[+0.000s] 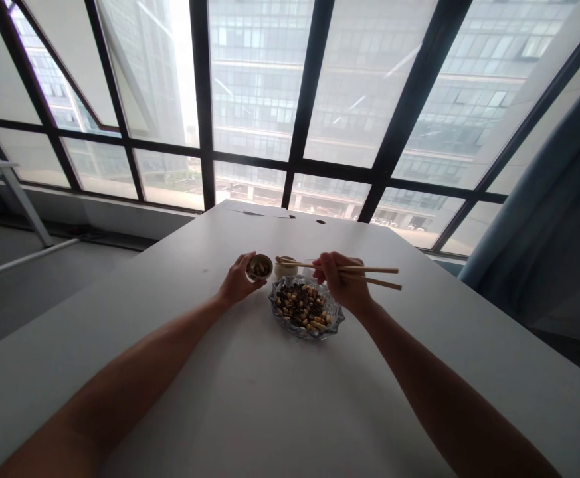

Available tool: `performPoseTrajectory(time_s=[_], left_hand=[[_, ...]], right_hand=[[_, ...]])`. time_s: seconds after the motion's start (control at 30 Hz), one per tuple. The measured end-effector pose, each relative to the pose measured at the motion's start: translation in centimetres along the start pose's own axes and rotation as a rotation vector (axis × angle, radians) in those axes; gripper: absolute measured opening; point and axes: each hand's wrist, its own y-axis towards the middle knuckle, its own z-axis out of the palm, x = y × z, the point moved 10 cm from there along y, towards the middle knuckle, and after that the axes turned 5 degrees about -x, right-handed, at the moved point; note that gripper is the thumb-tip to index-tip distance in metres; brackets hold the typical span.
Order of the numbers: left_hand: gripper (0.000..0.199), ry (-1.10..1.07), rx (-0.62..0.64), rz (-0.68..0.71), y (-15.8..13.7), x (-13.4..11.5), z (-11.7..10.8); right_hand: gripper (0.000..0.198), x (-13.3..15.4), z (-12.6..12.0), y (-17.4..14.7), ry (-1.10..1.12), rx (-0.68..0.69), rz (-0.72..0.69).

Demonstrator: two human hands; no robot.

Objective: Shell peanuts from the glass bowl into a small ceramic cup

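My left hand [238,279] is closed around a small round cup [260,267], tilted so that its inside faces me; several small pieces lie in it. Between the fingers of my right hand [342,279] is a pair of wooden chopsticks [377,270], their tips pointing left over a second small pale cup [286,271]. A small brownish piece shows at the tips, too small to name. Just below both hands stands a clear scalloped glass bowl [337,326] filled with mixed nuts and dark seeds [303,305]. Part of a pale thing behind my right fingers is hidden.
The white table [210,411] reaches toward a wall of dark-framed windows [254,159]. Near its far edge are a flat white sheet [260,210] and dark holes [320,222]. A blue curtain [553,219] hangs at the right; another white table [25,199] stands far left.
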Motion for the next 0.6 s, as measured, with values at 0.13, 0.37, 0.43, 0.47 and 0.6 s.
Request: performPoseTrajectory(time_s=[0.13, 0.37, 0.43, 0.47, 0.6], left_hand=[[0.076, -0.003, 0.005, 0.012, 0.0, -0.2, 0.0], [0.076, -0.008, 0.029, -0.003, -0.1, 0.0, 0.4], [0.077, -0.008, 0.042, -0.02, -0.1, 0.2, 0.5], [0.078, -0.009, 0.046, -0.03, -0.1, 0.3, 0.6], [0.081, -0.001, 0.047, -0.069, -0.1, 0.8, 0.7]], right_hand=[[0.05, -1.7, 4.5, 0.8, 0.009, 0.111, 0.019], [0.054, -4.7, 3.2, 1.2, 0.07, -0.001, 0.186], [0.055, -4.6, 0.9, 0.8, 0.049, -0.07, 0.199], [0.056, -4.4, 0.2, 0.5, 0.025, -0.066, 0.198], [0.056, -3.5, 0.0, -0.9, -0.089, 0.127, 0.172]])
